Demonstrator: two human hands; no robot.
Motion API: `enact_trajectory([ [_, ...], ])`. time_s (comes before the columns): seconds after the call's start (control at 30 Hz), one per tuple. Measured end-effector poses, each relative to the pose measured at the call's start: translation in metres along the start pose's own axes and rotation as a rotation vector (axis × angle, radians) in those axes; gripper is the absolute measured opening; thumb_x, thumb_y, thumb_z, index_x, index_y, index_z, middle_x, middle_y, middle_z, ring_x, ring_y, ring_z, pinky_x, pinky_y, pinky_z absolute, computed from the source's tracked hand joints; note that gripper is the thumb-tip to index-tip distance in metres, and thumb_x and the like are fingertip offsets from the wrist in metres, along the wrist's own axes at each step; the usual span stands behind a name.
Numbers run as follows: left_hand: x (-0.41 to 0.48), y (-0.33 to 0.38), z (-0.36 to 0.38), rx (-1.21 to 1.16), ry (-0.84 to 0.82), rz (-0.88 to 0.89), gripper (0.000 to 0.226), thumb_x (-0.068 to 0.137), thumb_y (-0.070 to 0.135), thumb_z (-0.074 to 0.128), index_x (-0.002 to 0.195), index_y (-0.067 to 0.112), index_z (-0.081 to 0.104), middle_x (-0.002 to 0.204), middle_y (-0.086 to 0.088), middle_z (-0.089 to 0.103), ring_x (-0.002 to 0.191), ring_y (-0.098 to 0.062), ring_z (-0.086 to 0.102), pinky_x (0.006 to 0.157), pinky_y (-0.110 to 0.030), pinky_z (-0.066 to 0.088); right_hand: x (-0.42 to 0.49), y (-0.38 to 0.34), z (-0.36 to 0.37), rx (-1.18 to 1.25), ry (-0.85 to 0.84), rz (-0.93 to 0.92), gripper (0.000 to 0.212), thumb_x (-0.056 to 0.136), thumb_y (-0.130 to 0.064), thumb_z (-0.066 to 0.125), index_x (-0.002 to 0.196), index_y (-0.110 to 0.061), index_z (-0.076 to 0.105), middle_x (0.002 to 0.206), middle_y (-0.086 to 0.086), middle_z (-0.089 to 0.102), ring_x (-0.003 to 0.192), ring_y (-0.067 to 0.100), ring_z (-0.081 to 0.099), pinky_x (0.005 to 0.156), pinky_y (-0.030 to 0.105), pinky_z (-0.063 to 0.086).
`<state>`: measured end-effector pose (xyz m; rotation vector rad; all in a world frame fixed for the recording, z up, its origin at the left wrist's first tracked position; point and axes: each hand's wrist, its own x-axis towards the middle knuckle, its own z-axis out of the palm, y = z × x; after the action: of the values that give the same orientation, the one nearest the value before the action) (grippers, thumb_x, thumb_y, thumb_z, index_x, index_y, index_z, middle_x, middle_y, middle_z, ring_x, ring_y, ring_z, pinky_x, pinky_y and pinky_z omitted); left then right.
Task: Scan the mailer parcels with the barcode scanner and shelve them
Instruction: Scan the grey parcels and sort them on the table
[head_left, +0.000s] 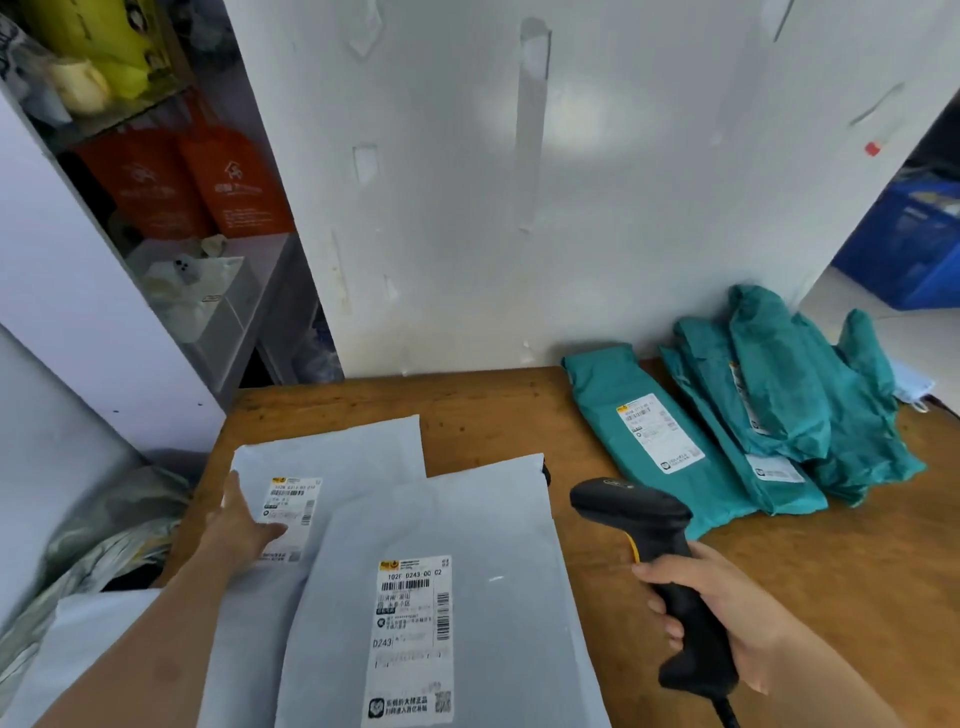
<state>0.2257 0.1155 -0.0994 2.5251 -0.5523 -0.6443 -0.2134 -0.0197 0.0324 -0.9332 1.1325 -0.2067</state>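
Two pale grey mailer parcels overlap on the wooden table (498, 410). The nearer mailer (483, 530) lies on top with its label facing up. The farther mailer (332, 452) lies under it to the left. My left hand (244, 525) rests flat on that farther mailer, fingers straight, beside its label. My right hand (717, 608) grips the handle of a black barcode scanner (639, 514) with a yellow trigger, its head pointing left towards the grey mailers. Several teal mailers (769, 410) lie piled at the table's back right.
A white wall panel (519, 182) stands behind the table. To the left, grey shelves (249, 291) hold orange bags, a white parcel and yellow items. Crumpled bags (104, 535) lie low at the left. A blue crate (904, 249) sits at the far right.
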Motion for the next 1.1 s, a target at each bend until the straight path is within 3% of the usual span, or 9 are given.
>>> enact_trajectory([
  [0.07,0.009,-0.011,0.006,-0.013,-0.054,-0.069,0.113,0.073,0.014,0.079,0.151,0.016,-0.003,0.154,-0.020,0.021,0.143,-0.040,0.014,0.116,-0.051,0.019,0.001,-0.004,0.001,-0.001,-0.007,-0.015,0.014,0.060,-0.009,0.078,0.066,-0.010,0.066,0.060,0.013,0.048,0.043,0.019,0.039,0.045,0.025,0.032],
  [0.17,0.016,-0.018,0.011,-0.033,-0.127,-0.129,0.112,0.071,0.003,0.078,0.151,0.011,-0.001,0.150,-0.023,0.027,0.137,-0.042,0.028,0.113,-0.050,0.025,0.002,-0.006,0.003,-0.022,-0.013,-0.018,0.012,0.060,-0.015,0.074,0.068,-0.011,0.067,0.060,0.012,0.049,0.044,0.018,0.041,0.043,0.025,0.034],
  [0.3,0.019,-0.014,0.011,-0.027,-0.114,-0.108,0.080,0.073,-0.006,0.072,0.142,0.007,0.034,0.136,-0.026,0.045,0.118,-0.041,0.047,0.102,-0.046,0.041,0.005,-0.002,0.008,-0.041,-0.006,-0.028,0.023,0.061,-0.014,0.072,0.077,-0.005,0.059,0.059,0.012,0.048,0.043,0.018,0.040,0.043,0.024,0.034],
  [0.4,0.011,-0.006,0.015,-0.041,-0.201,-0.054,0.052,0.075,-0.014,0.066,0.126,-0.005,0.055,0.132,-0.024,0.052,0.111,-0.037,0.052,0.094,-0.034,0.042,0.006,0.003,0.013,-0.054,-0.017,-0.019,0.020,0.061,-0.015,0.072,0.075,-0.006,0.061,0.059,0.012,0.047,0.042,0.018,0.039,0.043,0.025,0.033],
  [0.67,-0.028,0.066,-0.018,0.138,0.100,0.452,0.056,0.088,-0.005,0.051,0.142,0.007,0.039,0.136,-0.023,0.050,0.114,-0.039,0.051,0.095,-0.036,0.041,-0.003,0.001,0.007,-0.081,-0.032,-0.030,0.020,0.068,-0.011,0.075,0.075,-0.005,0.057,0.059,0.012,0.049,0.042,0.018,0.040,0.045,0.025,0.034],
  [0.77,-0.052,0.102,-0.040,0.202,0.218,0.640,0.057,0.091,-0.002,0.049,0.145,0.012,0.035,0.149,-0.015,0.037,0.120,-0.035,0.051,0.094,-0.035,0.044,-0.008,0.001,0.004,-0.070,-0.034,-0.041,0.022,0.071,-0.010,0.075,0.076,-0.004,0.054,0.059,0.012,0.049,0.043,0.018,0.041,0.046,0.026,0.033],
  [0.87,-0.093,0.136,-0.056,0.059,0.257,0.741,0.056,0.094,-0.003,0.046,0.146,0.014,0.033,0.155,-0.009,0.027,0.135,-0.030,0.040,0.100,-0.029,0.038,-0.016,-0.001,0.004,-0.051,-0.063,-0.073,0.026,0.060,-0.015,0.074,0.075,-0.004,0.056,0.058,0.012,0.049,0.042,0.018,0.042,0.044,0.025,0.034],
  [0.97,-0.144,0.163,-0.067,-0.213,0.346,0.751,0.054,0.093,-0.001,0.050,0.143,0.015,0.038,0.152,-0.006,0.033,0.139,-0.025,0.034,0.107,-0.026,0.029,-0.023,-0.002,0.002,-0.035,-0.108,-0.102,0.032,0.061,-0.015,0.074,0.082,-0.003,0.053,0.059,0.013,0.050,0.043,0.018,0.042,0.044,0.025,0.035],
  [1.1,-0.197,0.184,-0.083,-0.540,0.436,0.873,0.053,0.089,-0.002,0.055,0.130,0.031,0.042,0.136,0.010,0.042,0.125,-0.011,0.043,0.089,0.000,0.039,-0.032,0.003,-0.007,0.103,-0.170,-0.136,0.033,0.052,-0.015,0.080,0.075,-0.005,0.058,0.059,0.013,0.046,0.042,0.019,0.039,0.042,0.025,0.034],
])
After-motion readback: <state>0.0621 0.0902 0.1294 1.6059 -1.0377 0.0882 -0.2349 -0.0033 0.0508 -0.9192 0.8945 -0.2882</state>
